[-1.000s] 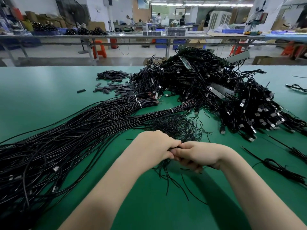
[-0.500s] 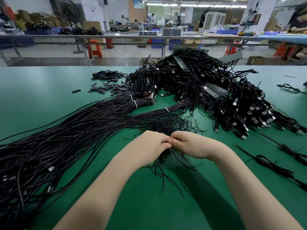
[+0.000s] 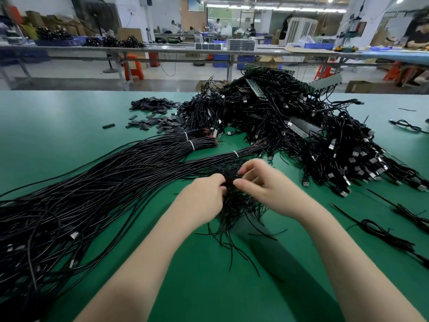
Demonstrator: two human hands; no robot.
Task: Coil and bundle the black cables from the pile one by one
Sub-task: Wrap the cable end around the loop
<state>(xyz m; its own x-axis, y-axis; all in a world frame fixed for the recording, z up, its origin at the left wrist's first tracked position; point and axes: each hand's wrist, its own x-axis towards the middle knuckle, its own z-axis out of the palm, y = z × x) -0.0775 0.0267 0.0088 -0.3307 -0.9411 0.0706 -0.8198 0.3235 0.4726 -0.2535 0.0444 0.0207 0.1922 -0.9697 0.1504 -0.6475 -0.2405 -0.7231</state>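
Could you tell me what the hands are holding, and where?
Both the left hand and right hand pinch thin black ties at the clump's top.

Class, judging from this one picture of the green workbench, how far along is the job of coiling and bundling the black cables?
Done: a few tied coils lie at the right. In hand: the left hand and right hand pinch thin black wires. Left: the big tangled pile and the long cable bunches. Early days.

Two bare forearms, no sleeves in view, bare left hand (image 3: 204, 198), bare right hand (image 3: 267, 189), short fingernails
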